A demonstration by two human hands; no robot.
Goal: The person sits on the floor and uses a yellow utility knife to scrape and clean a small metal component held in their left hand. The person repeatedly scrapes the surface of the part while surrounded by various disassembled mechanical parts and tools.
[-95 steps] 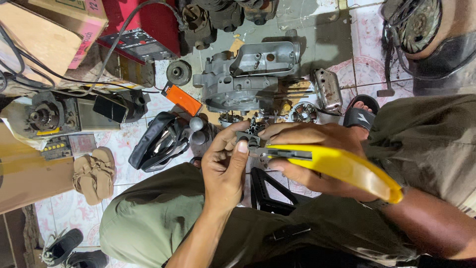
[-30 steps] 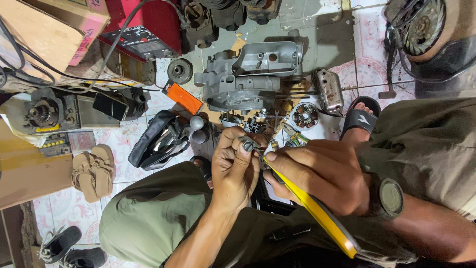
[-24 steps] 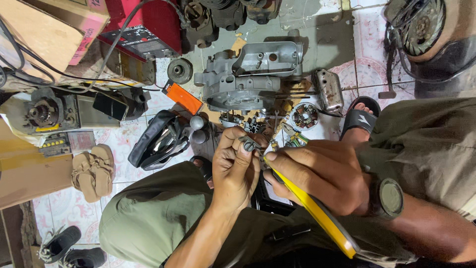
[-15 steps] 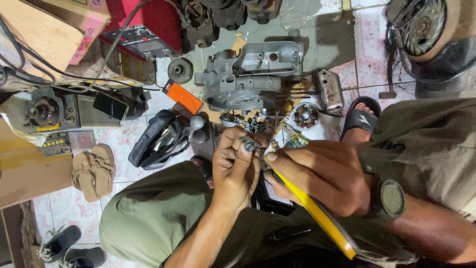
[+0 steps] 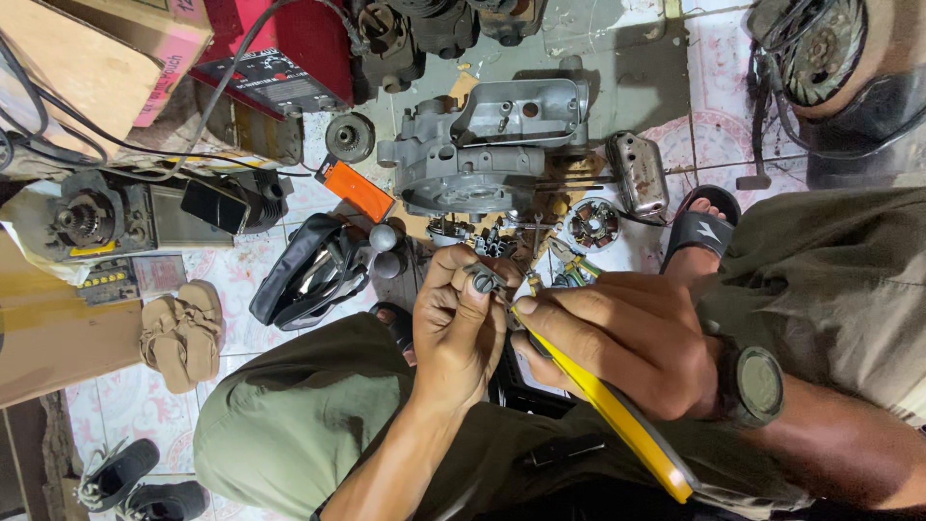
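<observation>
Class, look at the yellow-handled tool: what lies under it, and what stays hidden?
Under the yellow-handled tool lie olive trousers and a dark object on the lap. The right hand covers the tool's front part; its tip meets a small metal part in the left hand.

A brown cardboard box (image 5: 87,58) with a pink side sits in the upper left corner. Next to it, a red machine has a dark label plate (image 5: 258,75). A small orange box (image 5: 357,190) lies below, near the middle.
</observation>
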